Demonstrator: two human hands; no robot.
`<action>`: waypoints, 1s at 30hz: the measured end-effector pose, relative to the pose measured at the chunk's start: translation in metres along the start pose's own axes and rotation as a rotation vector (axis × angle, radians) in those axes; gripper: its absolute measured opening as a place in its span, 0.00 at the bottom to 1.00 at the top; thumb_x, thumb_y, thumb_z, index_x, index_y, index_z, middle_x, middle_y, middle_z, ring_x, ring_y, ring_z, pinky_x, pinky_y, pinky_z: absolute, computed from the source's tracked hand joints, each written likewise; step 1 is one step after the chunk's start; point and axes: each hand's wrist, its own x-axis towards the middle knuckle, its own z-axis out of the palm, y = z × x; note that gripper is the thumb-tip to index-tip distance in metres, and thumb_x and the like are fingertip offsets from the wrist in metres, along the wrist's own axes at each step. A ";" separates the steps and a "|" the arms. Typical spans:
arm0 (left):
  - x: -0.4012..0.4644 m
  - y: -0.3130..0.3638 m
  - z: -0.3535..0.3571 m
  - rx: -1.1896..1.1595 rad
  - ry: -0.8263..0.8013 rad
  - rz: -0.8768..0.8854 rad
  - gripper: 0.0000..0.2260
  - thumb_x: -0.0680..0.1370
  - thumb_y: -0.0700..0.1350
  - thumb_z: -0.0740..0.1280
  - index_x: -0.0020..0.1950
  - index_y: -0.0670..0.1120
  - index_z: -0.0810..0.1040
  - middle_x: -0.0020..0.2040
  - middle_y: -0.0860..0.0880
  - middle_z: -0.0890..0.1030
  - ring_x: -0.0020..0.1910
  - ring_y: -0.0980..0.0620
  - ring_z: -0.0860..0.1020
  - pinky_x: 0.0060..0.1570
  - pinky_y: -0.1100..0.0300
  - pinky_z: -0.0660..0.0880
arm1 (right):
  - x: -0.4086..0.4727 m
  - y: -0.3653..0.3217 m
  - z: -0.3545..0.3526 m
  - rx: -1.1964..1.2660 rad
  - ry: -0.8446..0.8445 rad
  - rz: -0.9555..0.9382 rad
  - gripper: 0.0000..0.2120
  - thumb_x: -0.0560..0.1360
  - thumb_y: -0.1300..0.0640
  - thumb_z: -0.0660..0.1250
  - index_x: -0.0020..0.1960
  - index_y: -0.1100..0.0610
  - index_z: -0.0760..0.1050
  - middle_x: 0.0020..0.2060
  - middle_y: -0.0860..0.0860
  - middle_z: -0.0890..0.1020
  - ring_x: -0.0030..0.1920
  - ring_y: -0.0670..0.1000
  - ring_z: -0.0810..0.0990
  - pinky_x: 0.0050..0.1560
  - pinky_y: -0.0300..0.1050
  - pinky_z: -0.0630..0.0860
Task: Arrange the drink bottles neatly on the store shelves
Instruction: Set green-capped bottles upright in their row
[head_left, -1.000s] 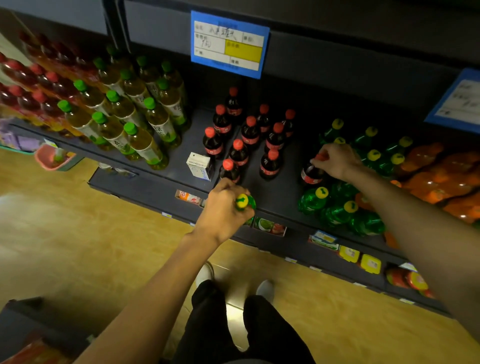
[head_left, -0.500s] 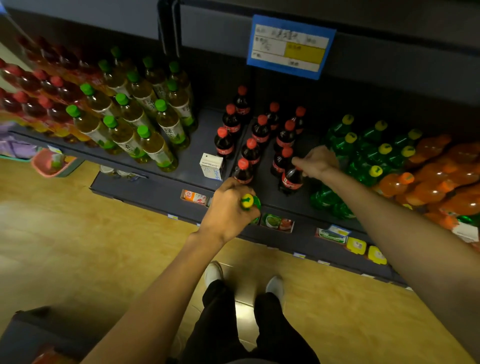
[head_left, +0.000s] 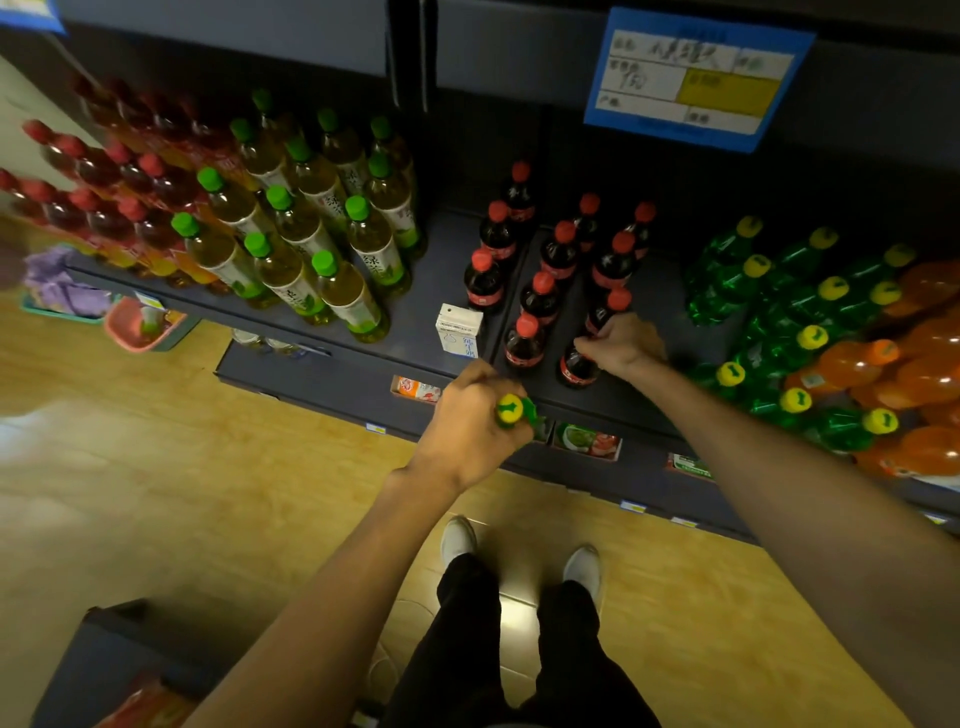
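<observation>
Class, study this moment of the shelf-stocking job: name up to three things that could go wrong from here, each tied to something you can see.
1. The right hand grips a cola bottle at the front of tightly packed cola rows; a nudge might topple neighbours.
2. The left hand holds a green soda bottle beyond the shelf edge; a slip would probably drop it on the floor.
3. The small white carton stands loose beside the colas and could be knocked over.
</observation>
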 end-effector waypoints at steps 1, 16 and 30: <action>0.000 -0.001 0.001 -0.004 0.000 0.007 0.16 0.66 0.42 0.76 0.53 0.45 0.82 0.49 0.52 0.71 0.45 0.54 0.74 0.46 0.70 0.67 | -0.001 0.001 0.002 -0.010 -0.002 -0.005 0.18 0.70 0.42 0.70 0.47 0.56 0.80 0.49 0.55 0.83 0.52 0.58 0.81 0.51 0.49 0.79; 0.019 0.049 0.022 -0.051 0.075 0.071 0.14 0.65 0.39 0.76 0.50 0.44 0.84 0.49 0.48 0.75 0.45 0.52 0.75 0.43 0.79 0.63 | -0.014 0.033 -0.041 -0.023 0.044 -0.138 0.26 0.71 0.32 0.63 0.55 0.53 0.75 0.54 0.55 0.80 0.55 0.59 0.79 0.50 0.48 0.76; 0.089 0.141 0.047 -0.052 0.215 0.309 0.14 0.66 0.40 0.73 0.52 0.41 0.82 0.48 0.45 0.79 0.47 0.52 0.76 0.49 0.66 0.69 | -0.037 0.129 -0.147 0.232 0.375 -0.254 0.14 0.78 0.44 0.62 0.43 0.53 0.76 0.39 0.55 0.83 0.43 0.55 0.81 0.43 0.48 0.77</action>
